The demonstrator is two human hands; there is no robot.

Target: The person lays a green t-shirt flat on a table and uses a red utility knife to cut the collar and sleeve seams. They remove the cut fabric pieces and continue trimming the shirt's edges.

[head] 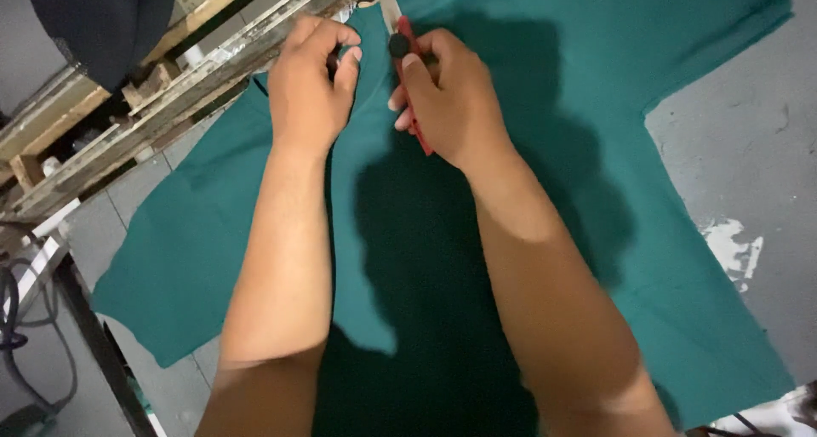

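Observation:
A teal-green garment point(596, 88) lies spread flat on a grey table point(749, 148). My left hand point(311, 84) pinches the fabric near its upper edge, fingers curled onto the cloth. My right hand point(447, 92) grips a red utility knife point(402, 41) with a black slider knob; its metal blade points away from me at the garment's top edge, right beside my left fingers. Both forearms reach over the cloth and cast a dark shadow on it.
A worn wooden frame point(170, 88) runs diagonally across the upper left, with a dark rounded object point(102, 16) above it. A metal table leg and cables point(17, 318) show at the lower left. Chipped white paint point(732, 250) marks the table at right.

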